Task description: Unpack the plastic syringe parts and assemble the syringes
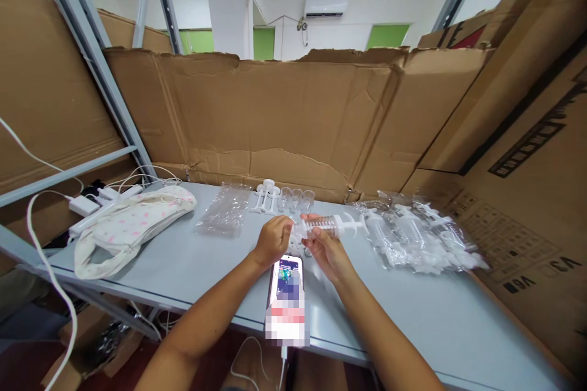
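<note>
A clear plastic syringe (328,226) with dark barrel markings and a white plunger lies sideways above the table, plunger end to the right. Wrapped around its barrel is my right hand (324,252), thumb on the near side. My left hand (274,241) is closed at the syringe's left end, its curled fingers hiding the tip. Below my hands, small clear-white parts (297,248) show partly on the table. White plungers (266,197) stand just behind, beside three clear barrels (297,199).
A lit phone (287,293) with a cable lies at the front edge. Bagged syringes (415,238) are piled at right; an empty-looking clear bag (224,209) lies left. Farther left are a white patterned cloth bag (142,220) and a power strip (103,214). Cardboard (284,116) walls the back.
</note>
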Demonstrator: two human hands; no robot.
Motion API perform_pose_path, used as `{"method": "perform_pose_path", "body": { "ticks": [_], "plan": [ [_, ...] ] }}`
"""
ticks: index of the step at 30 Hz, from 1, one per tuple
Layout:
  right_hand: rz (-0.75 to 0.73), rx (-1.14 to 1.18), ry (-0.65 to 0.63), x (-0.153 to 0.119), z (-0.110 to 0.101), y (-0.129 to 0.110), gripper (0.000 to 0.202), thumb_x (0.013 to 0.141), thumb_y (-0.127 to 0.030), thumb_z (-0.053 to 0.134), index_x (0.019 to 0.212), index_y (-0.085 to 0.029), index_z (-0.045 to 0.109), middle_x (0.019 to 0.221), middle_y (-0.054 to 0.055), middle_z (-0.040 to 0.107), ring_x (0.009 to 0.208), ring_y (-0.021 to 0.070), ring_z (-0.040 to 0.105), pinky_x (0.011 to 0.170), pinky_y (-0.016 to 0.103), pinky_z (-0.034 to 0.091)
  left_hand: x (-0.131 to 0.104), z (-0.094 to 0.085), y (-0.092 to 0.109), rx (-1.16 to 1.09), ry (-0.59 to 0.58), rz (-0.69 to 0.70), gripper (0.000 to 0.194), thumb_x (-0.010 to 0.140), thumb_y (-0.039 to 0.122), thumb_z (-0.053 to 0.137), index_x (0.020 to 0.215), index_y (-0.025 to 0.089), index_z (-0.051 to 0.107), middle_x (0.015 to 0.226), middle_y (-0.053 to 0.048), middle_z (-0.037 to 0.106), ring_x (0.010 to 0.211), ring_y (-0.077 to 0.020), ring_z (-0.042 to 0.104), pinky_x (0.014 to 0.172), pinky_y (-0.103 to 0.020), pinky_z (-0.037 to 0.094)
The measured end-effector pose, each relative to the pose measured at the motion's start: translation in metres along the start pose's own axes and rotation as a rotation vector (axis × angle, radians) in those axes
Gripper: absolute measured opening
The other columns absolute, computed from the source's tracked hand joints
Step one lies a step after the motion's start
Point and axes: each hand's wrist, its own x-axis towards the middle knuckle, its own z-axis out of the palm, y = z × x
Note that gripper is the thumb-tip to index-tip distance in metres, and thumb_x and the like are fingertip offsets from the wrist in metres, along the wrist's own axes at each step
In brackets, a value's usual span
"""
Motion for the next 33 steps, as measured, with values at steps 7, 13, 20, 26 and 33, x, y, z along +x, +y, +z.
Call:
{"method": "perform_pose_path", "body": {
  "ticks": [7,13,20,26,33],
  "plan": [
    [-0.036,-0.021,0.009,0.0029,-0.0034,0.0018,0.029,0.066,-0.023,0.075,0.093,-0.027,0.064,0.093,-0.002,0.068,0.056,0.0081,0.051,0.054,0.024,0.045,0.0002,0.0014,-0.0031,-0.238,-0.138,-0.28,0.041,0.089,0.049,0.033,0.088,0.017,0.058,0.068,0.001,0.055,0.056,-0.0104,0.048,0.06,-0.023,0.039],
    [-0.049,0.025,0.045,0.0051,-0.0059,0.0025,0.028,0.065,-0.022,0.075,0.091,-0.027,0.064,0.1,-0.003,0.067,0.057,0.0077,0.051,0.052,0.023,0.045,0.0018,-0.0013,0.0009,-0.112,-0.135,-0.196,0.033,0.084,0.044,0.048,0.108,0.021,0.051,0.091,-0.002,0.06,0.064,-0.0115,0.052,0.067,-0.025,0.042],
    [0.004,0.019,0.036,0.0041,-0.0038,0.0078,0.033,0.063,-0.025,0.076,0.094,-0.027,0.063,0.095,-0.001,0.068,0.067,0.0113,0.057,0.051,0.022,0.044,0.0003,0.0041,-0.0058,-0.107,-0.186,-0.256,0.046,0.089,0.054,0.027,0.082,0.018,0.054,0.071,-0.003,0.057,0.067,-0.0158,0.053,0.064,-0.026,0.04],
    [-0.054,-0.037,0.021,-0.0006,0.0019,0.0057,0.04,0.063,-0.023,0.076,0.099,-0.029,0.06,0.087,-0.003,0.068,0.051,0.0074,0.05,0.055,0.025,0.047,0.0018,0.0045,-0.0045,-0.47,-0.111,-0.406,0.043,0.089,0.053,0.031,0.088,0.016,0.052,0.058,0.003,0.045,0.049,-0.009,0.042,0.05,-0.021,0.034],
    [-0.039,0.009,0.075,0.0048,-0.0041,0.0025,0.029,0.065,-0.028,0.075,0.091,-0.027,0.063,0.09,-0.004,0.068,0.048,0.0055,0.048,0.057,0.026,0.046,0.0031,0.0029,-0.001,-0.391,-0.041,-0.246,0.026,0.075,0.033,0.062,0.093,0.017,0.054,0.082,-0.001,0.058,0.068,-0.0104,0.052,0.064,-0.022,0.041]
  ]
}}
